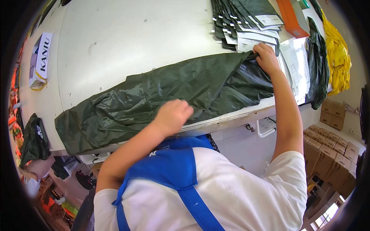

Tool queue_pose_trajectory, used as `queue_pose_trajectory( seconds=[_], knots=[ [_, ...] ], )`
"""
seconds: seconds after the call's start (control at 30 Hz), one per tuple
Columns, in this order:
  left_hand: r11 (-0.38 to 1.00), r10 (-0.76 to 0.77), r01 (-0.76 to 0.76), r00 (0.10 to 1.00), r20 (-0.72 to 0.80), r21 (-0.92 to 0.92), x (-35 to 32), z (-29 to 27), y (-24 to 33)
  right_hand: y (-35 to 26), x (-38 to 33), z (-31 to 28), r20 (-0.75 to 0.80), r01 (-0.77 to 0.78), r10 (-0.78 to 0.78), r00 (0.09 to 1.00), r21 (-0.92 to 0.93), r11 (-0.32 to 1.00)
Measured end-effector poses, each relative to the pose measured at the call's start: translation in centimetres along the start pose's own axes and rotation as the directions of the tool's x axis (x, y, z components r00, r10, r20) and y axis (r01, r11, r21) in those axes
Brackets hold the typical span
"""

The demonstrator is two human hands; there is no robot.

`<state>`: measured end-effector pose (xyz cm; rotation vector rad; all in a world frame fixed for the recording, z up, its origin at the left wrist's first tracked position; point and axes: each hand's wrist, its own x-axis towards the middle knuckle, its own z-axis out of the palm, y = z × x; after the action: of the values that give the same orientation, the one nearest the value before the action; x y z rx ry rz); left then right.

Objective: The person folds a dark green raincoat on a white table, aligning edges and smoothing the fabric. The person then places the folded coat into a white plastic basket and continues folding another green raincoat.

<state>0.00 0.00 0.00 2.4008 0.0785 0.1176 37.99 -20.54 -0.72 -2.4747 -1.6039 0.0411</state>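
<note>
Wearing a white T-shirt and a blue apron, a person works at the near edge of a pale table. The left hand, blurred, is loosely curled over the middle of a dark green cloth; whether it grips the fabric cannot be told. The right hand pinches the upper corner of the cloth's right end. Glossy and creased, the cloth lies lengthwise along the table's front, with darker folds showing at the right.

Just beyond the right hand, dark packets with white paper tags overlap in a row beside an orange box. A white box sits near the table's left side. Past the right edge hang a black plastic sheet and a yellow cloth; farther off, cardboard boxes stand stacked.
</note>
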Motion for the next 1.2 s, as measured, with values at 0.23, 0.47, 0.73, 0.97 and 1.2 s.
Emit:
queue_pose_trajectory(
  seconds=[0.23,0.47,0.73,0.97,1.2],
  knots=[
    [0.933,-0.234,0.165,0.954,-0.188,-0.321,3.5,-7.4,-1.8,2.5,-2.1,2.1,-0.109,-0.148,0.169,0.979,0.181,0.972],
    [0.923,-0.047,0.108,0.985,0.168,-0.37,2.6,-3.0,0.0,2.1,-2.1,1.2,-0.246,0.02,-0.049,0.968,-0.119,0.993],
    [0.842,-0.131,0.135,0.99,0.045,-0.522,2.3,-2.5,-1.3,1.1,-3.1,1.7,-0.069,-0.051,0.056,0.996,0.073,0.996],
    [0.979,0.081,-0.11,0.982,0.169,0.171,-1.5,3.7,-0.9,-9.7,0.1,-3.6,0.366,-0.072,0.096,0.926,-0.079,0.994],
    [0.873,-0.283,0.349,0.931,-0.229,0.341,-10.4,-0.8,-3.3,-29.6,-5.7,5.7,0.38,0.18,-0.289,0.879,0.297,0.938]
  ],
)
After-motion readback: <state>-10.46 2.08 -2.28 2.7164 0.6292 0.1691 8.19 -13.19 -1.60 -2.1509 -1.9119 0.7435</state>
